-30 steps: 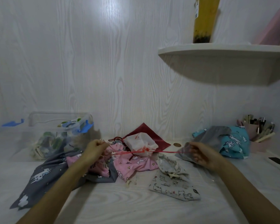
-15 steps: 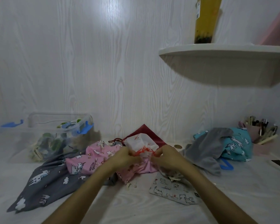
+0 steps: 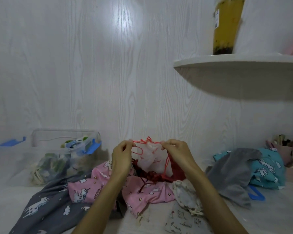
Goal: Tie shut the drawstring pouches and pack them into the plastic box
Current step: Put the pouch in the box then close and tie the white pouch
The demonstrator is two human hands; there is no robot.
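A white drawstring pouch (image 3: 150,158) with red print is held up above the worktop (image 3: 10,200) — its red cord (image 3: 143,141) is pinched at either side by the left hand (image 3: 122,159) and the right hand (image 3: 174,153), fingers curled on it. Pink (image 3: 108,186), dark grey (image 3: 46,208) and teal (image 3: 267,168) pouches are strewn beneath and beside. The clear plastic box (image 3: 49,159) — blue-clipped, partly filled — is set well left, against the wall.

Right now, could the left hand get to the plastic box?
Probably yes, but not while busy: the left hand pinches the red drawstring of the white pouch. The plastic box sits open beside it, with nothing between.
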